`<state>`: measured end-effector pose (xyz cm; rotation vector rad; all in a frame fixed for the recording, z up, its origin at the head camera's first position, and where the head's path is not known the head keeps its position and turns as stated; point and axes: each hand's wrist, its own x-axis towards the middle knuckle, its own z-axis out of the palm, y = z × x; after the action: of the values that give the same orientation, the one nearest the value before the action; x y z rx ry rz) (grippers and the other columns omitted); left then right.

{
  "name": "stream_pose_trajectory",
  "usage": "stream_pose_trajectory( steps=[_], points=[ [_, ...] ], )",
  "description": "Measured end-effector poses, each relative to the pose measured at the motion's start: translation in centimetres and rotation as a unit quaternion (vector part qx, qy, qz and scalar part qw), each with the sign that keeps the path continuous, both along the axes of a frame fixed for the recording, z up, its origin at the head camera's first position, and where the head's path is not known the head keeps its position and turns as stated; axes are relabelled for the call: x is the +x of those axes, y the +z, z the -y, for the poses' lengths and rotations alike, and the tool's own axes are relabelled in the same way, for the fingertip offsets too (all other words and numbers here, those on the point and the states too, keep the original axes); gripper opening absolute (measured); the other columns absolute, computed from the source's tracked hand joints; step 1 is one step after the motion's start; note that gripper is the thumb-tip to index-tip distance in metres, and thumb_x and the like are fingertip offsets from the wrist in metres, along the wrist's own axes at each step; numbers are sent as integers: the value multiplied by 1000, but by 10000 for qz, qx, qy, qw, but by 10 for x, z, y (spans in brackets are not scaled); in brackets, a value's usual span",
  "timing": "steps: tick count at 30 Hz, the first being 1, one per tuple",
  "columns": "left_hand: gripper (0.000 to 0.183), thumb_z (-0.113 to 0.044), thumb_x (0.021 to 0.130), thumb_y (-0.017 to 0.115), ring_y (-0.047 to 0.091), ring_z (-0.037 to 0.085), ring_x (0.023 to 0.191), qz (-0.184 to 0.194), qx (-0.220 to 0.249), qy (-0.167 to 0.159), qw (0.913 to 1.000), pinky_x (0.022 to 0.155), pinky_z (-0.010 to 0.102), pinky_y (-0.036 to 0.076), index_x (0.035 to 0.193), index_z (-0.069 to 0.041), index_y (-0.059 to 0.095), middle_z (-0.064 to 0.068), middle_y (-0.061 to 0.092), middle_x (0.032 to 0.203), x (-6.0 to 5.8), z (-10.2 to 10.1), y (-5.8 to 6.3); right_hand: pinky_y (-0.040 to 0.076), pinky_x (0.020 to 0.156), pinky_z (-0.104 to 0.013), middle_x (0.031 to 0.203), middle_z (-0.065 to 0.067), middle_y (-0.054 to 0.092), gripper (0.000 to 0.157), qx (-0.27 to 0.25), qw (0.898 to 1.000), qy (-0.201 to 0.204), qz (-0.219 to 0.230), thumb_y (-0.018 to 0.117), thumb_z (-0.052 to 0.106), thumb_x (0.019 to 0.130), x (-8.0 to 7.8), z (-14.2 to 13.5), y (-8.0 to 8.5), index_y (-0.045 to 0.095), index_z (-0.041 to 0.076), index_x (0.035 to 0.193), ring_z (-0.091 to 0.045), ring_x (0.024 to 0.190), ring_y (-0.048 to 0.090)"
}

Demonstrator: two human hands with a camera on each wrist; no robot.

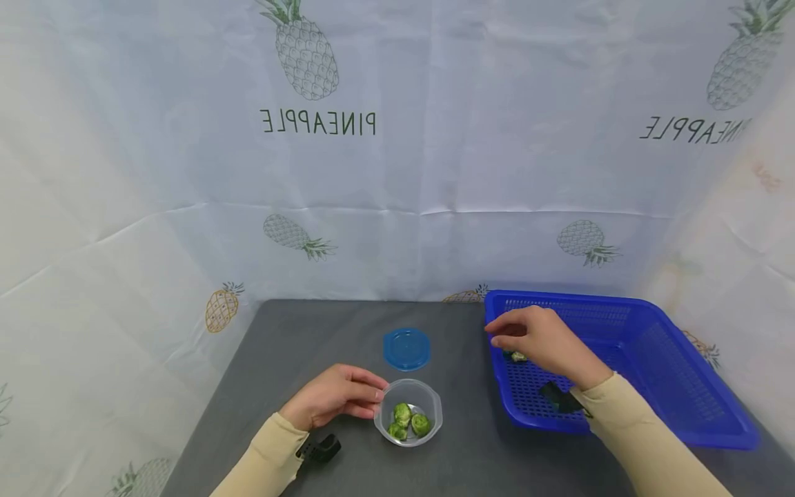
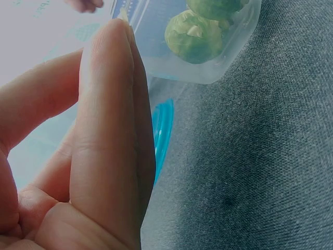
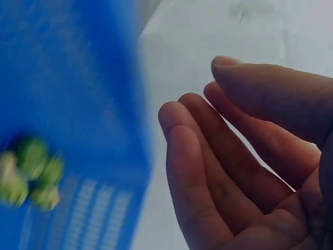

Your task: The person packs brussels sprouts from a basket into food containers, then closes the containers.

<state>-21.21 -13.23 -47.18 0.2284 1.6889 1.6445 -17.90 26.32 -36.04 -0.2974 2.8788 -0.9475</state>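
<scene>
My left hand (image 1: 341, 397) pinches the left rim of a clear plastic container (image 1: 427, 393), which stands on the grey table. In it lie three Brussels sprouts (image 1: 420, 424); two of them show in the left wrist view, just past my fingertips. My right hand (image 1: 535, 342) is over the left side of a blue plastic basket (image 1: 695, 376), fingers loosely bent and nothing between them. Below that hand, several Brussels sprouts (image 3: 32, 169) sit together in the basket, mostly covered by the hand in the head view.
A round blue lid (image 1: 406, 349) lies on the grey tabletop (image 1: 298, 338) behind the container. Black straps (image 1: 319, 449) circle both wrists. A white curtain (image 1: 397, 166) printed with pineapples hangs behind the table and along its sides.
</scene>
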Motion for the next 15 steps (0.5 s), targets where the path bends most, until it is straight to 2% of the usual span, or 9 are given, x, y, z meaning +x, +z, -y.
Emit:
stream_pose_trajectory(
  steps=[4, 8, 15],
  points=[
    [40, -14, 99, 79, 79, 15, 89, -35, 14, 0, 10000, 83, 31, 70, 134, 5, 72, 11, 80, 107, 1, 1, -1, 64, 96, -53, 123, -4, 80, 29, -18, 9992, -195, 336, 75, 30, 104, -17, -37, -9, 79, 16, 129, -25, 112, 75],
    [40, -12, 99, 78, 79, 14, 88, -37, 52, -2, 10000, 82, 30, 70, 134, 6, 72, 10, 80, 104, 1, 0, 0, 61, 102, -60, 129, -10, 78, 33, -59, 9974, -282, 658, 74, 29, 105, -30, -65, -24, 77, 11, 133, -34, 120, 73],
    [40, -13, 99, 78, 79, 13, 88, -29, 45, -45, 10000, 82, 30, 70, 134, 6, 72, 9, 80, 103, 1, -1, 0, 60, 102, -62, 131, -16, 77, 32, -18, 9947, -299, 986, 76, 24, 102, -45, -88, -47, 79, 6, 129, -39, 123, 71]
  ],
)
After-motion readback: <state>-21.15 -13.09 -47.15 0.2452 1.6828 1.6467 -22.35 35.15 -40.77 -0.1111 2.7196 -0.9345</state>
